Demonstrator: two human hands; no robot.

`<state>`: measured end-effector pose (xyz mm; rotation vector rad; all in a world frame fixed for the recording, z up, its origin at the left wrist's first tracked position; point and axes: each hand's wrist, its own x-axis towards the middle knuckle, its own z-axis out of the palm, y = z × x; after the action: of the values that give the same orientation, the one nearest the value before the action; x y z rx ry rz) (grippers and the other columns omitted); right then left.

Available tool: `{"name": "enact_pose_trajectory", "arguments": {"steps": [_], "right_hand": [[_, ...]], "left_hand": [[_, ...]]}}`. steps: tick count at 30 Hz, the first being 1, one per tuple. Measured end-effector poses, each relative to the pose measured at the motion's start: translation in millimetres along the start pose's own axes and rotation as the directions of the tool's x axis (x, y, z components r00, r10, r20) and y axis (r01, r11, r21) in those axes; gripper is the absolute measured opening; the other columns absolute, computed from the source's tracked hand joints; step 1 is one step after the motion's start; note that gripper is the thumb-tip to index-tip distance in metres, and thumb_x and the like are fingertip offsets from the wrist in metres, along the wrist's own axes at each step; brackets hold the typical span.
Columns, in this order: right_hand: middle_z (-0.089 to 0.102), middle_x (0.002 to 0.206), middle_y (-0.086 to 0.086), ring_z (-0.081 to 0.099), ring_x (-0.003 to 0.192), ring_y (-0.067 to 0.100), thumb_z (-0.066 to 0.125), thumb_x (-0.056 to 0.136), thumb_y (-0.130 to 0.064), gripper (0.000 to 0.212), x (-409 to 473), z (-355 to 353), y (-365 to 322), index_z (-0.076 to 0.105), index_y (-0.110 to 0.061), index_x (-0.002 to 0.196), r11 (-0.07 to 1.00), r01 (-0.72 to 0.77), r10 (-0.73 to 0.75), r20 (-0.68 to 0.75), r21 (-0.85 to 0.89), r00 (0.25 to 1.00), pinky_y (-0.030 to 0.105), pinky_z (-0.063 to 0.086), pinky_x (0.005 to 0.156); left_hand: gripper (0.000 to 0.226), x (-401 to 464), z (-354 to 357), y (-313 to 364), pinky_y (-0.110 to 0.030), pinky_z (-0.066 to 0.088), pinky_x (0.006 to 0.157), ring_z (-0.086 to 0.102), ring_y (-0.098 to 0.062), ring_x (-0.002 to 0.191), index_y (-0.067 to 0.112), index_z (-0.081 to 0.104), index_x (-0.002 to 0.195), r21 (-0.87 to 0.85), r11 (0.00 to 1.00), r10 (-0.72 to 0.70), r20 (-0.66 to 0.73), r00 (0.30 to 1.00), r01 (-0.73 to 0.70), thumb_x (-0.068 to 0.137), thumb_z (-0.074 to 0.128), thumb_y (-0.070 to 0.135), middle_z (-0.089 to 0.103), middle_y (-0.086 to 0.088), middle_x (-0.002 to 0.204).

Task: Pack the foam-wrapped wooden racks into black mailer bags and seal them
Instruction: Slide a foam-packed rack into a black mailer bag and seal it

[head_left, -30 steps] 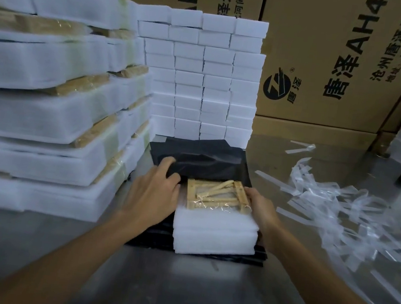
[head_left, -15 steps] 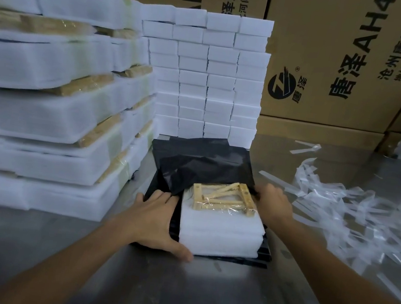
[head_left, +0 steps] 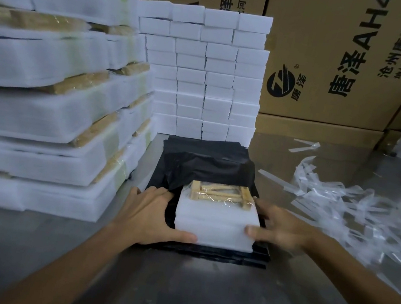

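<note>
From the head view, one foam-wrapped wooden rack (head_left: 213, 218) lies on a flat pile of black mailer bags (head_left: 206, 252) near the middle of the steel table (head_left: 173, 297), its far end just entering the lifted mouth of the top bag (head_left: 205, 165). The left hand (head_left: 152, 214) lies with fingers spread flat on the bag beside the rack, thumb against the rack's near left corner; the right hand (head_left: 278, 230) cups the rack's right side, thumb on the near corner, fingers loosely bent along the edge, neither hand clenched. By my reading this rack is only started: most of it is outside the bag, and sliding it home, then sealing, remain. One rack is in hand; the stack of wrapped racks (head_left: 55, 95) along the table's left edge shows about six layers, the exact number unclear. A wall of white foam blocks (head_left: 205, 75) stands at the far edge, four across. Peeled strips (head_left: 341, 202) litter the right side, too tangled to count, which suggests earlier bags were sealed.
</note>
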<state>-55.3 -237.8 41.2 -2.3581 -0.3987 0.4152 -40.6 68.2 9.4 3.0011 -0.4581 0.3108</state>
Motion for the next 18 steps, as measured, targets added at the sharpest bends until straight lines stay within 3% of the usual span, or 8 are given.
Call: {"name": "enact_pose_trajectory", "arguments": {"steps": [2, 4, 6, 9, 13, 14, 16, 18], "right_hand": [[0.042, 0.146, -0.023, 0.049, 0.129, 0.003, 0.073, 0.046, -0.088, 0.135, 4.3, 3.0, 3.2, 0.014, -0.036, 0.156, 0.98, -0.031, 0.035, 0.019, -0.195, 0.999, 0.028, 0.043, 0.109], [0.044, 0.149, -0.011, 0.05, 0.129, 0.016, 0.071, 0.043, -0.09, 0.144, 7.8, 7.6, 5.9, 0.009, -0.03, 0.158, 0.948, -0.064, 0.05, -0.055, -0.311, 0.997, 0.037, 0.045, 0.108], [0.059, 0.136, -0.006, 0.059, 0.114, 0.015, 0.068, 0.051, -0.089, 0.13, 9.2, 13.4, 7.4, 0.025, -0.027, 0.156, 0.926, -0.062, 0.007, -0.148, -0.372, 0.989, 0.034, 0.052, 0.097], [0.069, 0.125, -0.008, 0.065, 0.105, 0.007, 0.073, 0.061, -0.079, 0.1, 15.7, 19.8, 10.7, 0.054, -0.024, 0.142, 0.966, -0.031, -0.049, -0.3, -0.256, 0.953, 0.026, 0.056, 0.088], [0.076, 0.104, -0.004, 0.064, 0.08, -0.001, 0.071, 0.06, -0.074, 0.081, 31.2, 25.9, 6.2, 0.073, -0.016, 0.117, 0.981, -0.042, -0.048, -0.453, -0.188, 0.89, 0.012, 0.05, 0.068], [0.076, 0.103, -0.004, 0.062, 0.078, -0.002, 0.075, 0.063, -0.069, 0.074, 33.5, 26.7, 6.2, 0.073, -0.016, 0.115, 0.982, -0.053, -0.039, -0.467, -0.181, 0.883, 0.01, 0.047, 0.065], [0.075, 0.104, -0.004, 0.062, 0.08, 0.0, 0.079, 0.068, -0.062, 0.065, 34.2, 27.7, 9.7, 0.072, -0.017, 0.115, 0.98, -0.077, -0.018, -0.465, -0.186, 0.885, 0.013, 0.048, 0.068], [0.074, 0.101, -0.006, 0.063, 0.082, 0.004, 0.077, 0.07, -0.065, 0.063, 31.9, 29.0, 13.9, 0.069, -0.021, 0.114, 0.973, -0.117, 0.008, -0.476, -0.2, 0.88, 0.022, 0.055, 0.072]], "left_hand": [[0.106, 2.1, -1.8, -0.7, -0.036, 0.033, 0.078, 0.054, -0.01, 0.092, 0.036, 0.058, 0.105, -0.006, 1.0, 0.001, -0.008, 1.0, -0.001, 0.036, 0.027, 0.11, 0.057, 0.018, 0.097], [0.102, 2.8, -4.4, 0.3, -0.035, 0.031, 0.077, 0.054, -0.009, 0.089, 0.036, 0.058, 0.102, -0.005, 1.0, 0.015, -0.009, 1.0, -0.015, 0.038, 0.028, 0.109, 0.054, 0.02, 0.092], [0.093, 3.6, -7.2, -0.4, -0.032, 0.032, 0.073, 0.056, -0.008, 0.081, 0.037, 0.059, 0.097, -0.014, 1.0, 0.013, -0.019, 1.0, -0.013, 0.042, 0.03, 0.107, 0.053, 0.02, 0.084], [0.074, 7.3, -14.1, -2.7, -0.025, 0.043, 0.062, 0.056, -0.004, 0.067, 0.037, 0.066, 0.093, -0.156, 0.986, -0.065, -0.029, 0.997, 0.06, 0.054, 0.047, 0.097, 0.064, 0.014, 0.075], [0.048, 19.0, -15.4, 1.3, -0.023, 0.032, 0.05, 0.056, -0.014, 0.062, 0.023, 0.062, 0.064, -0.215, 0.971, -0.128, -0.1, 0.987, 0.104, 0.075, 0.064, 0.07, 0.059, 0.007, 0.063], [0.045, 22.4, -14.2, 1.3, -0.024, 0.032, 0.051, 0.057, -0.016, 0.067, 0.022, 0.061, 0.066, -0.244, 0.964, -0.13, -0.104, 0.986, 0.101, 0.076, 0.067, 0.066, 0.058, 0.007, 0.07], [0.046, 29.5, -10.5, -3.6, -0.027, 0.042, 0.067, 0.056, -0.016, 0.087, 0.027, 0.066, 0.095, -0.265, 0.961, -0.087, -0.038, 0.995, 0.074, 0.072, 0.071, 0.066, 0.055, 0.007, 0.097], [0.075, 35.4, -7.6, -12.5, -0.032, 0.045, 0.085, 0.051, -0.014, 0.104, 0.036, 0.05, 0.128, -0.304, 0.95, -0.04, 0.09, 0.995, 0.066, 0.064, 0.075, 0.068, 0.043, 0.009, 0.119]]}}
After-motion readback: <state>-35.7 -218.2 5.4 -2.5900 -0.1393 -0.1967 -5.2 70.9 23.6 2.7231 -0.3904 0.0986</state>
